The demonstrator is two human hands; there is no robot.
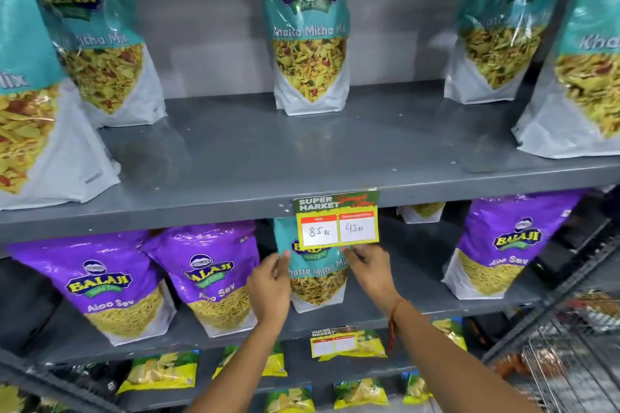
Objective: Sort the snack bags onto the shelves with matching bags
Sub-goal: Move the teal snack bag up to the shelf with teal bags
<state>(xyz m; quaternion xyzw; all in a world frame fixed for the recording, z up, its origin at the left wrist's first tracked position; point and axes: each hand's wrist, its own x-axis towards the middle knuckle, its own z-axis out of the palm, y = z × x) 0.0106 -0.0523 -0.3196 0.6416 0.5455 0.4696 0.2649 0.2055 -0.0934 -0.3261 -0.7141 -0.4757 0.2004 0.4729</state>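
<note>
A teal Khatta Mitha Mix bag (317, 282) stands on the middle shelf (419, 308) among purple Aloo Sev bags (110, 282). My left hand (270, 285) grips its left edge and my right hand (369, 270) grips its right edge. Its top is hidden behind a price tag (337, 221). On the upper shelf (251, 157) stand several matching teal Khatta Mitha Mix bags (310, 30), at the back and at both sides.
Another purple Aloo Sev bag (506, 245) stands at the right of the middle shelf. Yellow snack bags (161, 372) lie on the lower shelves. A wire cart (570, 355) with packets is at the lower right.
</note>
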